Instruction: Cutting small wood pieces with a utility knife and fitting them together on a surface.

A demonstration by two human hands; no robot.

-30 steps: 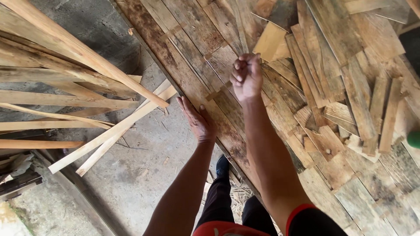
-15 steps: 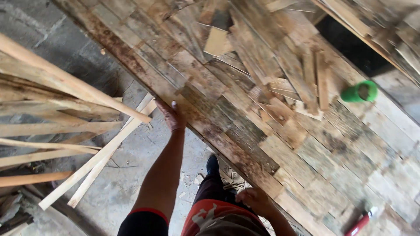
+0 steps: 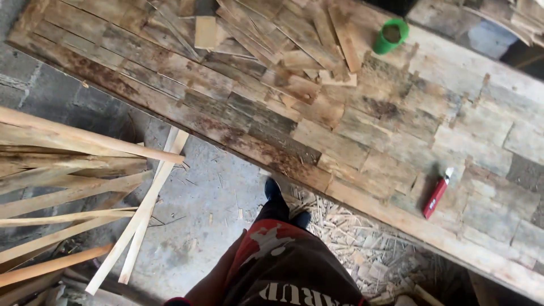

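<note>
My left hand [image 3: 231, 256] hangs low against my red and black shirt [image 3: 283, 266], off the bench; it is blurred, so I cannot make out its fingers. My right hand is out of the picture. The nearest thing is the long wooden workbench [image 3: 396, 215], faced with weathered flat boards. On it lie a heap of thin wood offcuts [image 3: 283, 51], a green cup [image 3: 391, 35] at the back and a red lighter-like tool [image 3: 437, 192] near the front edge.
Long pale wooden slats [image 3: 73, 187] are piled at the left and stick out over the concrete floor [image 3: 204, 209]. Wood shavings [image 3: 351, 238] litter the floor under the bench. My dark shoes [image 3: 280, 204] stand by the bench edge.
My left hand has come off the bench edge and dropped to my side. The right arm has left the view. The camera has swung right, bringing the red tool fully into view.
</note>
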